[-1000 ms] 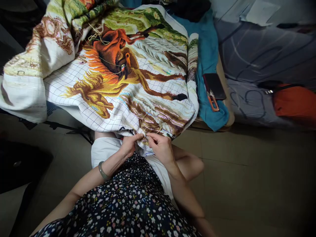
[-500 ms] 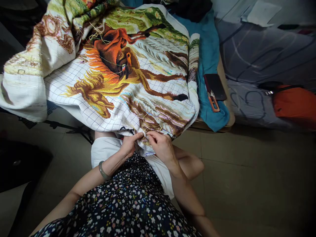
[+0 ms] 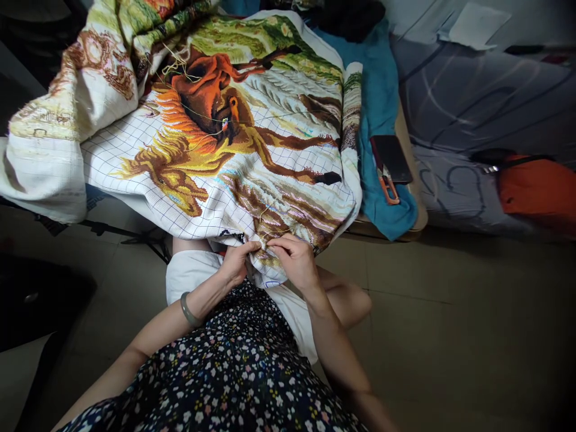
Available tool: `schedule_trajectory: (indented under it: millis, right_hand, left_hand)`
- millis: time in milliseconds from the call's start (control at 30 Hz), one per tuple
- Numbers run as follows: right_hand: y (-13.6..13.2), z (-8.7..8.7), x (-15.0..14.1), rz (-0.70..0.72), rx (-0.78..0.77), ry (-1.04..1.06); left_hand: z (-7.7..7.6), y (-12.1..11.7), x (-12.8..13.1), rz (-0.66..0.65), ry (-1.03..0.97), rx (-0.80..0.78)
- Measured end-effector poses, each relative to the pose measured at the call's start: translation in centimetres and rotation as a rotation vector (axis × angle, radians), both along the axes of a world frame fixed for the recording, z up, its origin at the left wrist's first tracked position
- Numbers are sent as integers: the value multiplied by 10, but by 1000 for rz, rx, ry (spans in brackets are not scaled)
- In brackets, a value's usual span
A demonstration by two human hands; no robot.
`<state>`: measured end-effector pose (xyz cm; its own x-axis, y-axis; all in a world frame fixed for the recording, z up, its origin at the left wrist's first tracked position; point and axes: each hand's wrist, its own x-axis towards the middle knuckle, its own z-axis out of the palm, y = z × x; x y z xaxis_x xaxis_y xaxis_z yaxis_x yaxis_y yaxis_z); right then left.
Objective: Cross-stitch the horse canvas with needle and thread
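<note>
Right hand [image 3: 297, 261] shifted slightly forward, fingers pressed together; left hand [image 3: 236, 264] still pinching embroidered cloth [image 3: 252, 144].

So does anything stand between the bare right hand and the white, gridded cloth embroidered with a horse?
Nothing visible: the right hand is on the cloth, at its near edge; the orange-handled scissors lie aside.

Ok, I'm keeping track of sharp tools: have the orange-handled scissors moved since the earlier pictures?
No. The orange-handled scissors keep the same place and angle against the dark flat object on the teal cloth.
</note>
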<state>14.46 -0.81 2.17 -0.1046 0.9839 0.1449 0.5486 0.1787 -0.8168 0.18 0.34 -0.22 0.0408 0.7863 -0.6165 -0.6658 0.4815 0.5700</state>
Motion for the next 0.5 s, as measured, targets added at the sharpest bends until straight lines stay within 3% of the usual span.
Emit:
schedule_trajectory:
  millis: [300, 500]
  right_hand:
    - [0, 1, -15, -92, -68, 40]
    - [-6, 10, -30, -37, 95, -452]
  left_hand:
    - [1, -3, -2, -33, -21, 18]
    - [2, -6, -4, -49, -26, 83]
